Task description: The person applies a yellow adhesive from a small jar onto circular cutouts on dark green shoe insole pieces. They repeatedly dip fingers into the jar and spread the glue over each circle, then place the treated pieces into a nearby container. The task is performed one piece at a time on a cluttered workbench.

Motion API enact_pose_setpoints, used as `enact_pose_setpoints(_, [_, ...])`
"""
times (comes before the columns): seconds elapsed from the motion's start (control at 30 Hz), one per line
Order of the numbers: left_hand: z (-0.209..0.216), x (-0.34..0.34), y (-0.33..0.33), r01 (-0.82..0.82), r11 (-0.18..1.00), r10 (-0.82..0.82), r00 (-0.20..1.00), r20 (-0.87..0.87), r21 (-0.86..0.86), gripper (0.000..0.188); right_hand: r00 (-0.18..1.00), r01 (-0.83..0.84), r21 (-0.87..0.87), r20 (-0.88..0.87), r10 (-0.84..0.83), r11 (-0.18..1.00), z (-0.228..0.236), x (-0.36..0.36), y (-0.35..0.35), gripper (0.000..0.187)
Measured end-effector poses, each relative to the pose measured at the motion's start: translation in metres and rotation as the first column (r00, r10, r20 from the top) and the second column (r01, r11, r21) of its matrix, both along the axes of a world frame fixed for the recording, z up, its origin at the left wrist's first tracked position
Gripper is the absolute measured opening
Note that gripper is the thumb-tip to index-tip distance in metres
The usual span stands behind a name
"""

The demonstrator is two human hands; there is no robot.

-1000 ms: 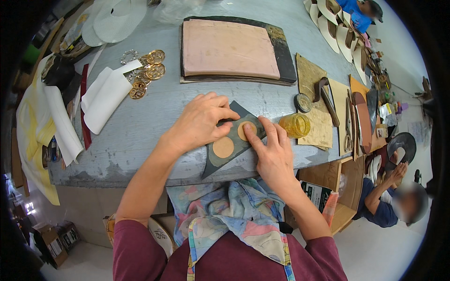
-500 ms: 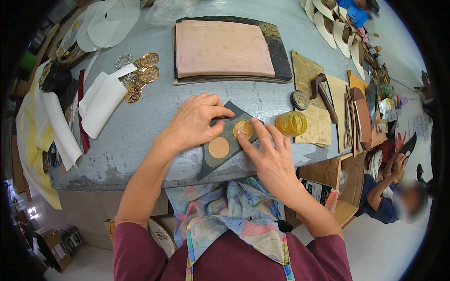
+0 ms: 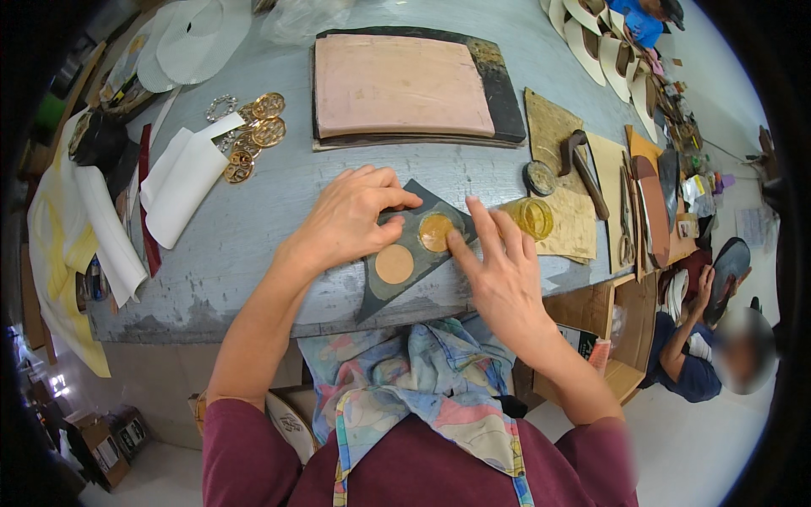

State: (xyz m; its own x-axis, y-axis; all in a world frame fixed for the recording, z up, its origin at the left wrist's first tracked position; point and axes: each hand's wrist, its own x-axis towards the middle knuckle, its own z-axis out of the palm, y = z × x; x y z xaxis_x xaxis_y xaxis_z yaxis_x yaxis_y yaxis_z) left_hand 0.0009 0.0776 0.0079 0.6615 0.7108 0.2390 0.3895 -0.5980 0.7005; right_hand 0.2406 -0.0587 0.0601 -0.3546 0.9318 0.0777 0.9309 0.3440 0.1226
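On the bench lies a dark grey, pointed scrap of sheet material (image 3: 385,291). A plain tan disc (image 3: 394,264) rests on its lower part. Above and right of that is a glossy amber-yellow disc (image 3: 436,232), surrounded by a paler smeared patch. My left hand (image 3: 355,215) pins the scrap at its upper left edge with curled fingertips and thumb. With fingers spread, my right hand (image 3: 507,270) is at the right of the yellow disc, its thumb close to the disc's edge. An open yellowish jar (image 3: 534,220) stands partly behind those fingers.
A pink-topped dark slab (image 3: 405,84) lies beyond my hands. Left are gold-coloured rings (image 3: 269,133) and rolled white sheets (image 3: 187,190). Right are a small round tin (image 3: 539,178), a hammer (image 3: 583,173), scissors (image 3: 626,228) and leather pieces. Another person (image 3: 693,355) sits at far right holding a dark sole-shaped piece.
My right hand has shifted right, lifting its index finger off the yellow disc and uncovering it. My left hand stays put. The other person's dark piece has turned to show more of its face.
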Motion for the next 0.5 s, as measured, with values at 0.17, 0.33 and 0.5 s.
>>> enact_pose_setpoints(0.17, [0.002, 0.001, 0.0, 0.007, 1.0, -0.007, 1.0, -0.014, 0.002, 0.028, 0.996, -0.072, 0.122, -0.039, 0.078, 0.99, -0.016, -0.011, 0.021, 0.047])
enact_pose_setpoints(0.33, [0.001, 0.0, -0.001, -0.005, 1.0, 0.005, 1.0, 0.014, -0.01, 0.029, 0.988, -0.079, 0.005, -0.133, 0.079, 0.997, -0.003, -0.01, 0.0, 0.054])
enact_pose_setpoints(0.5, [-0.003, 0.001, 0.0, 0.009, 1.0, -0.009, 1.0, 0.021, 0.01, 0.03, 0.999, -0.042, 0.114, 0.015, 0.04, 0.993, -0.007, -0.005, 0.013, 0.046])
